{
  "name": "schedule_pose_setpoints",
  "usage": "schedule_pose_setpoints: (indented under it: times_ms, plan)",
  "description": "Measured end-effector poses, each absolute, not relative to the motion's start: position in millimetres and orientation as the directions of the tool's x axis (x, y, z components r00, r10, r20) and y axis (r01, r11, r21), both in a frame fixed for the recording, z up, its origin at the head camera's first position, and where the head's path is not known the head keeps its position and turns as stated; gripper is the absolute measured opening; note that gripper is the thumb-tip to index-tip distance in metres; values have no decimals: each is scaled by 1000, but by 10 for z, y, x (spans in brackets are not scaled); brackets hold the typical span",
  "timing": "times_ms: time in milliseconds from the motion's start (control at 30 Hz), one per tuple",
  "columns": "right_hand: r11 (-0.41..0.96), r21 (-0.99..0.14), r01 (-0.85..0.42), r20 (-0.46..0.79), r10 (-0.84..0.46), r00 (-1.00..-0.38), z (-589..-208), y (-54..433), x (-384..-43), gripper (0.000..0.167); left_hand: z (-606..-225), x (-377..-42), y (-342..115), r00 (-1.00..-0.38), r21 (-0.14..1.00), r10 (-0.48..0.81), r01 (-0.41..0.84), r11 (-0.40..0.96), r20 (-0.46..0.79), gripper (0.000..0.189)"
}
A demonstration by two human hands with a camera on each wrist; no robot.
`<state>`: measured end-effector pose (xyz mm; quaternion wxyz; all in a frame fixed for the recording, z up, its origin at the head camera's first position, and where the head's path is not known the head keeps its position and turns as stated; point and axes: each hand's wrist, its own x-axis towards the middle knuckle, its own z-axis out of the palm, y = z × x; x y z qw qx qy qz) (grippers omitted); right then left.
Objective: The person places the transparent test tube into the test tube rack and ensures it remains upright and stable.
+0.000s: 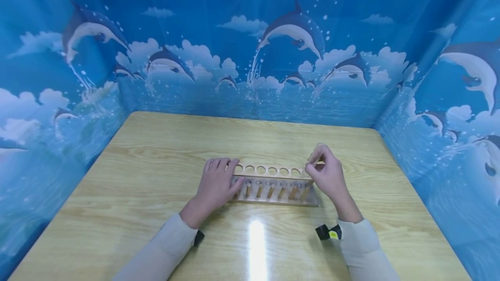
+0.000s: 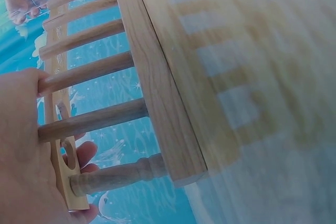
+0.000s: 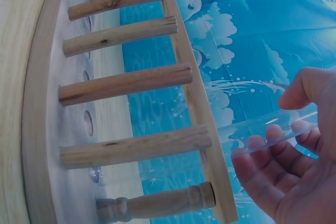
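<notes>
A wooden test tube rack (image 1: 275, 203) with a row of upright pegs and a top rail of round holes stands on the table. My left hand (image 1: 218, 183) grips the rack's left end, the thumb in front and fingers behind the top rail (image 2: 76, 201). At the other end, my right hand (image 1: 330, 176) pinches a clear test tube (image 3: 249, 129) between thumb and fingers. In the right wrist view the tube's lower part passes through the top rail near the end post (image 3: 157, 203). Its bottom tip is hard to make out.
The wood-grain table (image 1: 175, 138) extends around the rack on all sides. Blue curtains (image 1: 250, 94) printed with dolphins enclose the back and both sides. A bright reflection lies on the table in front of the rack.
</notes>
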<state>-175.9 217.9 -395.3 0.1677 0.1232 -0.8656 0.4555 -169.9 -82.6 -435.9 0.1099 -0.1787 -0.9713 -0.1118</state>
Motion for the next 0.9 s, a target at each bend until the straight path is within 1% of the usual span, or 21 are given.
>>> schedule_pose_setpoints:
  times_ms: [267, 667, 833, 900]
  plan:
    - [571, -732, -372, 394, -90, -915, -3950, 2198, -1761, 16, -4354, -1702, -835, -916, 184, 313, 363, 914, 252, 55]
    - [584, -747, -318, 316, -108, -943, -3984, 2252, -1756, 25, -4355, -1685, -838, -911, 207, 317, 374, 904, 263, 55]
    - [603, -743, -291, 255, -147, -956, -3983, 2286, -1740, 33, -4361, -1685, -836, -912, 222, 319, 377, 899, 257, 57]
    - [624, -731, -276, 212, -178, -961, -3984, 2309, -1734, 43, -4362, -1691, -835, -914, 241, 315, 376, 895, 258, 57]
